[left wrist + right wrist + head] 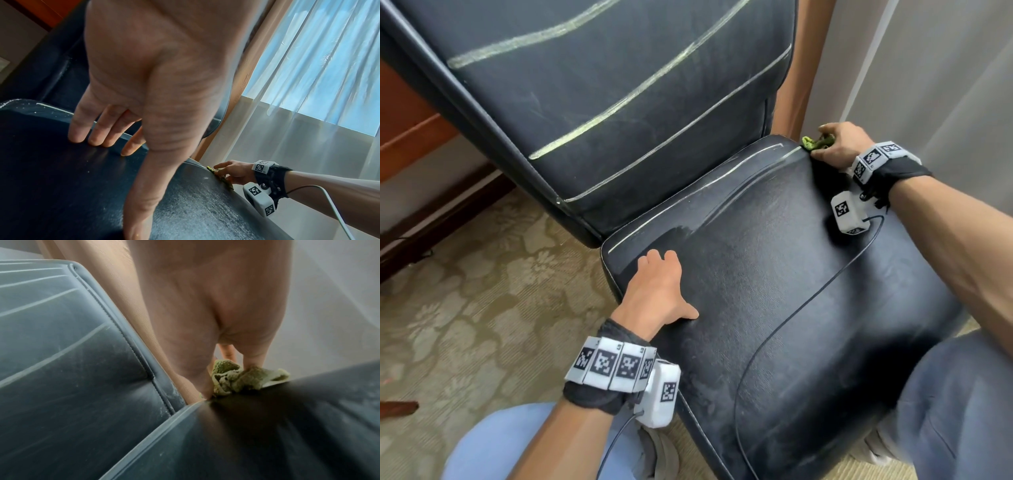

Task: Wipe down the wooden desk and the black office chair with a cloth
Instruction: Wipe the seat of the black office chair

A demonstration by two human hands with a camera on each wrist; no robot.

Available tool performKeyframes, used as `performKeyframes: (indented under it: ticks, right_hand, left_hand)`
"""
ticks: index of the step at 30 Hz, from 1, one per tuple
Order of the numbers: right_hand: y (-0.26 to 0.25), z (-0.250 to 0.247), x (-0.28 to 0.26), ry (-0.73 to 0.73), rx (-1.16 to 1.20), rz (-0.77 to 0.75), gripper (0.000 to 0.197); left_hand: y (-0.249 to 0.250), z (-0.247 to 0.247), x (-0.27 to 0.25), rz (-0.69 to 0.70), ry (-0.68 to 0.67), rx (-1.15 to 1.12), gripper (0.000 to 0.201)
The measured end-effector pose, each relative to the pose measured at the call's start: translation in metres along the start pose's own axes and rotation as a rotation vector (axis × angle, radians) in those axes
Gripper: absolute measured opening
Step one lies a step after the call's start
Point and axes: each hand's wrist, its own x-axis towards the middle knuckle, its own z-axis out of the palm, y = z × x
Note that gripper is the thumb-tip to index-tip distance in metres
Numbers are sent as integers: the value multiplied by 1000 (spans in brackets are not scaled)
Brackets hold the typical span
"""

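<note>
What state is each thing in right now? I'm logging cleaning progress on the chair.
Green cloth: bunched up, pressed against the seat's far right edge.
Right hand: grips the cloth.
Left hand: fingers straight, resting on the seat.
Chair seat: dusty, with a darker streak near the back.
Chair backrest: dusty, pale lines along its seams.
Sheer curtain: drawn across the window.
</note>
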Motion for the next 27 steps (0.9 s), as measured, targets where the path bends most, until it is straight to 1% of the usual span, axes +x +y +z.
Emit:
performKeyframes:
  ticks: [2, 6, 9, 13, 15, 18, 19, 23, 27]
  right_hand:
    - [-1, 4, 3, 18, -9, -3, 56]
    - [-2, 11, 9, 57, -31, -50, 30]
    - [-1, 18, 12, 80, -37, -32, 25]
    - [-4, 18, 11, 86, -19, -44, 17]
    - [-7, 16, 8, 101, -5, -70, 18]
    - [-14, 14, 2, 76, 38, -158, 43]
    - [-18, 13, 1, 56, 39, -189, 47]
    - [-32, 16, 0, 7, -101, -278, 33]
    - [-45, 27, -9, -31, -167, -383, 30]
  left_hand:
    - [-1, 1, -1, 5, 7, -8, 93]
    - [-5, 3, -3, 13, 17, -37, 94]
    - [-8, 5, -4, 20, 22, -41, 93]
    - [-9, 5, -5, 20, 18, -35, 92]
    - [-8, 5, -4, 19, 14, -33, 92]
    - [-8, 4, -5, 16, 14, -27, 92]
    - [-7, 4, -5, 15, 15, -28, 92]
    - [-6, 4, -6, 14, 19, -20, 93]
    - [-5, 4, -7, 22, 17, -8, 90]
